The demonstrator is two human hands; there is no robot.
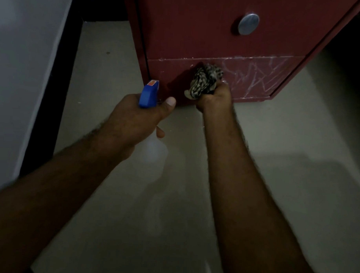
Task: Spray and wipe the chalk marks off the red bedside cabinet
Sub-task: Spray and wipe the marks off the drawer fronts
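- The red bedside cabinet [199, 35] stands on a pale floor [275, 180] beside a white wall [25, 49]; white chalk marks [256, 75] cover the right part of its bottom panel.
- The right hand [216, 96] grips a bunched patterned cloth [205, 80] and presses it against that panel, left of the marks.
- The left hand [135, 118] holds a spray bottle [149, 94] by its blue head, fingers wrapped round it, nozzle near the cabinet's lower left corner.
- A round metal knob [248, 24] sits on the drawer above.

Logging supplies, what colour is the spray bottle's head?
The spray head is blue with a small orange label, seen in the head view.
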